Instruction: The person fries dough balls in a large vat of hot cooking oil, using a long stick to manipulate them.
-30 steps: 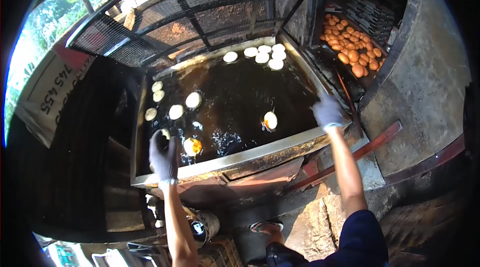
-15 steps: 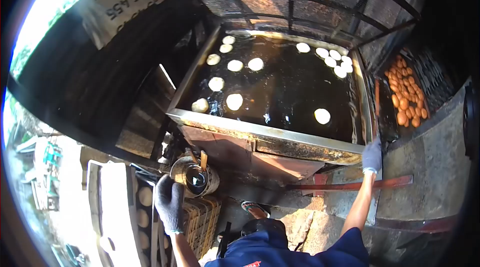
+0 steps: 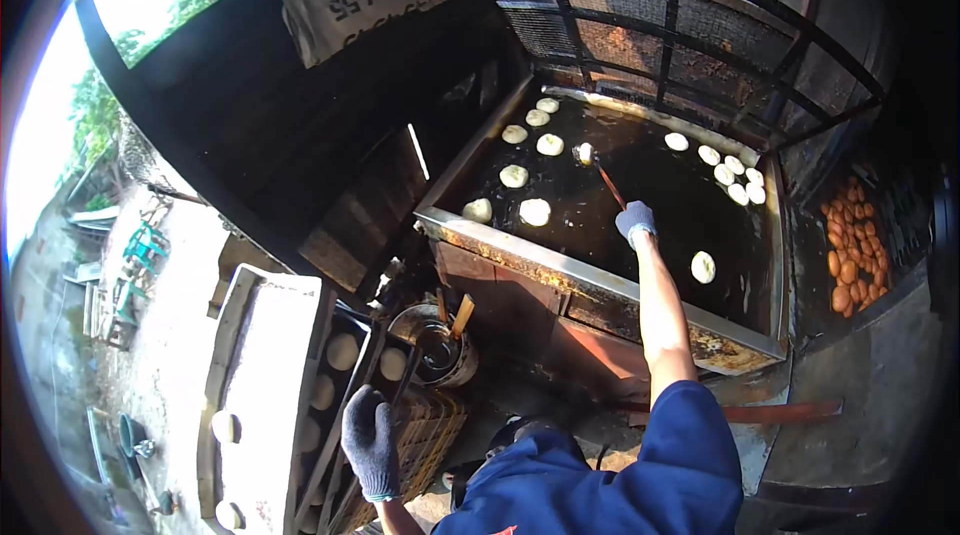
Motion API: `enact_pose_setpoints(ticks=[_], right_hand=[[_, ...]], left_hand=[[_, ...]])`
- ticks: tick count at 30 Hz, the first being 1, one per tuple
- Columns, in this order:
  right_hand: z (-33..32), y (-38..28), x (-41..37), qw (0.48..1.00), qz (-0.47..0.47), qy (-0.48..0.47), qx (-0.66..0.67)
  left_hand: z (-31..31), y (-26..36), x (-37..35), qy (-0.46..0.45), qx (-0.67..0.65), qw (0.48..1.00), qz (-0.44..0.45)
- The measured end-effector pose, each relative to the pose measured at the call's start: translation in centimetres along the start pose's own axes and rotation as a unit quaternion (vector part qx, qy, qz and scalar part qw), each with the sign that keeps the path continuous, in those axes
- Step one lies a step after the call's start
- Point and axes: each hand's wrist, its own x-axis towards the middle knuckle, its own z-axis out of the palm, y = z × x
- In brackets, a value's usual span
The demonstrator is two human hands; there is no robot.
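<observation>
My right hand [image 3: 636,221], in a grey glove, is closed around the reddish-brown handle of a long tool [image 3: 610,185]. The tool's dark head meets a pale dough round [image 3: 585,152] in the vat's dark oil; its exact shape is hard to make out. Other dough rounds [image 3: 535,212] float at the left, in a cluster at the far right corner, and one [image 3: 703,267] near the front right. My left hand [image 3: 370,440], also gloved, hangs beside the dough trays [image 3: 335,405], thumb apart from the fingers, with nothing visible in it.
The metal rim [image 3: 540,250] of the frying vat runs before me, with a mesh guard [image 3: 680,25] behind it. Browned pieces [image 3: 855,245] lie in a rack on the right. A bucket [image 3: 460,375] with wooden handles stands by a woven crate [image 3: 430,435] at lower left.
My right hand has moved from the vat's right edge to over the oil, swinging the tool onto a dough round. The view has shifted left. My left hand remains low beside the trays.
</observation>
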Motion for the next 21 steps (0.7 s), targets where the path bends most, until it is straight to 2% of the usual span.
enact_pose_setpoints(ticks=[4,8,9,12,13,14,15,17,19,21], right_hand=[[-2.4,0.5,-2.1,1.000,0.001,-0.009,-0.003],[-5.6,7.2,-8.5,0.997,0.024,0.076,-0.010],[-6.9,9.4,-11.0,0.991,0.038,0.130,0.001],[-10.0,16.8,-17.3,0.956,0.145,0.253,0.041],[-9.1,21.6,-18.1,0.937,0.172,0.302,-0.012],[-10.0,24.3,-19.8,0.924,0.215,0.313,-0.042],[-10.8,26.6,-21.1,0.908,0.243,0.333,-0.073],[-12.6,29.8,-24.0,0.883,0.323,0.323,-0.106],[-13.0,32.6,-24.3,0.875,0.347,0.323,-0.097],[-11.3,38.7,-24.0,0.881,0.369,0.285,-0.087]], left_hand=[[-2.3,-1.9,-1.7,0.066,-0.011,0.997,-0.027],[-2.6,-3.0,-2.2,0.072,-0.011,0.996,-0.051],[-2.4,-3.3,-2.2,0.064,-0.009,0.996,-0.053],[-1.2,-4.0,-1.5,0.015,-0.015,0.999,-0.025],[-0.5,-3.8,-1.3,-0.006,-0.052,0.997,-0.048],[0.3,-3.6,-0.9,-0.057,-0.050,0.997,-0.034],[1.1,-3.3,-0.8,-0.070,-0.052,0.996,-0.022],[2.2,-2.7,-0.3,-0.103,-0.047,0.994,-0.008],[3.1,-1.6,0.2,-0.141,-0.040,0.989,0.014],[3.3,-2.2,0.9,-0.168,-0.040,0.985,0.029]])
